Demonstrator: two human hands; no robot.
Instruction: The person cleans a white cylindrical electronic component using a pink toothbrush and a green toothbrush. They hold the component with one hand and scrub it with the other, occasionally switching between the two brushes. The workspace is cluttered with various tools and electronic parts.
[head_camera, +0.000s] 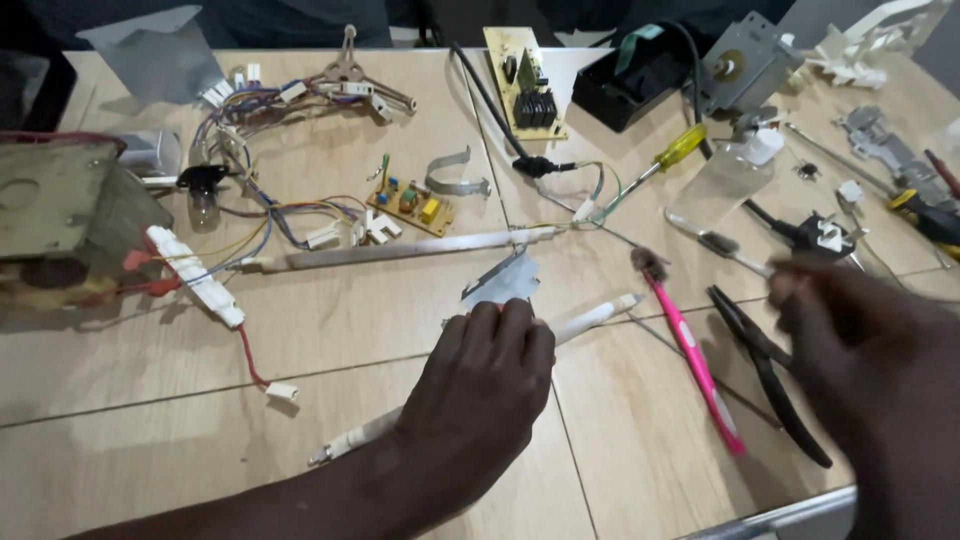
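Under left hand (478, 375) — white heater rod (590, 317).

Bare tabletop (150, 440) at lower left of the frame gives open passage. Centre is blocked by two white rods (400, 250) lying across. Lower right is obstructed by a pink toothbrush (695, 360) and black pliers (765, 370). The upper half is crowded: wire harness (270, 150), circuit boards (525, 85), screwdriver (660, 160).

Both hands in view, palms down.
Left hand (480, 375) extended forward from lower centre, fingers curled, knuckles up. Right hand (870, 345) at right edge, motion-blurred, fingers pointing left.
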